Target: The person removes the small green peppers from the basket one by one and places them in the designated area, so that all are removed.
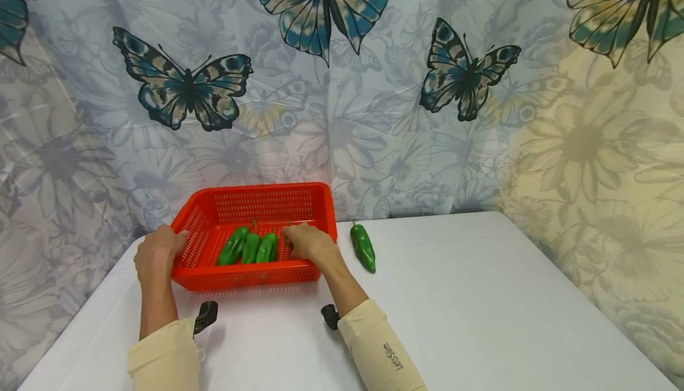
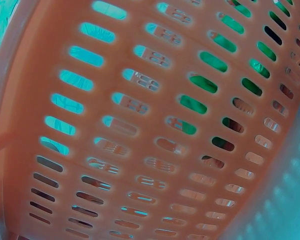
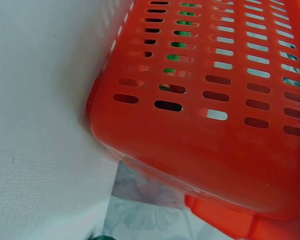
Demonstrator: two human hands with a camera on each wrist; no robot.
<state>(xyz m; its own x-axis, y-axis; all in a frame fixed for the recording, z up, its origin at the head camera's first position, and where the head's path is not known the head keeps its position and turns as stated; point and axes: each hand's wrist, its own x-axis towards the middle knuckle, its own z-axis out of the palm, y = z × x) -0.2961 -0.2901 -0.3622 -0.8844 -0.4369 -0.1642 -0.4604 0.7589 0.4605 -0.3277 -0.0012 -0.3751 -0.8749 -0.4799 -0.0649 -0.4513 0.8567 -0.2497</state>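
Observation:
A red slotted plastic basket is on the white table. Three green peppers lie side by side on its floor. My left hand grips the basket's left rim, thumb over the inner side. Across the front right rim reaches my right hand, fingers bent down inside the basket just right of the peppers. Its fingertips are partly hidden, and I cannot tell whether they hold anything. The basket wall fills the left wrist view, green showing through its slots. In the right wrist view the basket's outer side hides the hand.
Another green pepper lies on the table, just right of the basket. The white tabletop extends to the right. Behind it hangs a butterfly-printed cloth, close to the basket's back. A black wrist camera sits at the left cuff.

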